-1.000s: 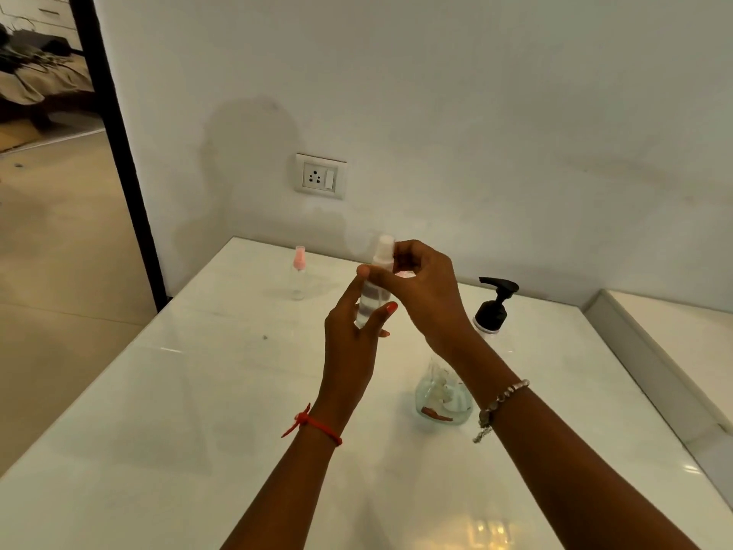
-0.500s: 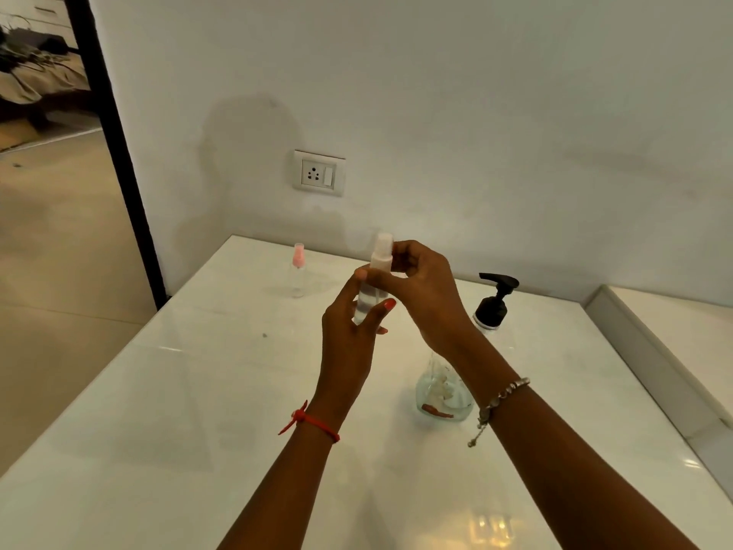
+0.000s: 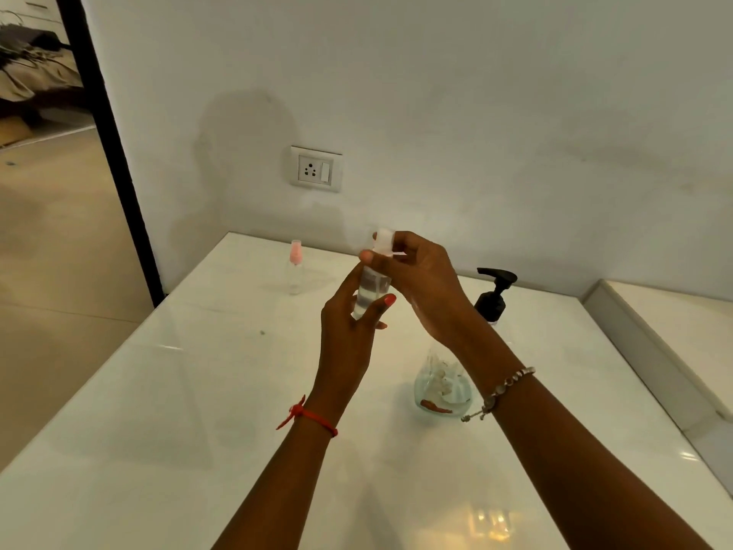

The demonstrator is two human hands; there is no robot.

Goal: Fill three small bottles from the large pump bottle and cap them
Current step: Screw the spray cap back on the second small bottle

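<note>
Little movement since before: left hand (image 3: 349,339) around small bottle (image 3: 371,289), right hand (image 3: 420,279) pinch-tight on cap (image 3: 384,240).

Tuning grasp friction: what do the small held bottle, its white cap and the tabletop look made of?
The small clear cylindrical bottle: see-through, likely plastic, possibly glass; contents show through its wall. The frosted white cap: translucent, matte, probably plastic. The glossy white tabletop: polished stone or glass; it mirrors lights and arms.
</note>
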